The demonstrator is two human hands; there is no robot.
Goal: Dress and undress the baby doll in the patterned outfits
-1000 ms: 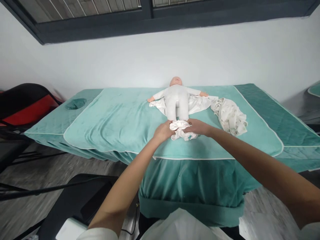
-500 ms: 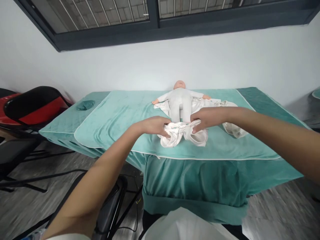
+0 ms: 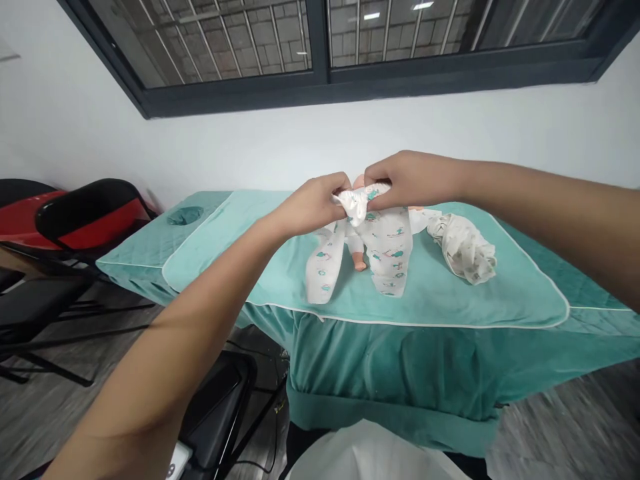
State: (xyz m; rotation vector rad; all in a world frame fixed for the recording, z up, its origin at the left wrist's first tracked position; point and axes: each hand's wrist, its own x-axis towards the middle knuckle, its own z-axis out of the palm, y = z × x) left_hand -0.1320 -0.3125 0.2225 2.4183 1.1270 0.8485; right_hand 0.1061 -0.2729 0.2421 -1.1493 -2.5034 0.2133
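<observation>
A pair of white baby trousers with green and red prints hangs from both my hands, its two legs spread downward over the bed. My left hand grips the bunched waistband on one side. On the other side my right hand pinches it too. Behind the trousers lies a baby doll on its back; one foot shows between the trouser legs, and most of its body is hidden. To the right, a crumpled white cloth rests on the green cover.
The padded bed has a green cover with white piping and a round hole at its left end. Red and black chairs stand to the left. A black seat is below, near my left arm. A barred window is above.
Both hands have lifted the trousers up from the doll's feet toward its head. The legs, bunched before, now hang unfolded and cover much of the doll. The camera view has tilted slightly upward.
</observation>
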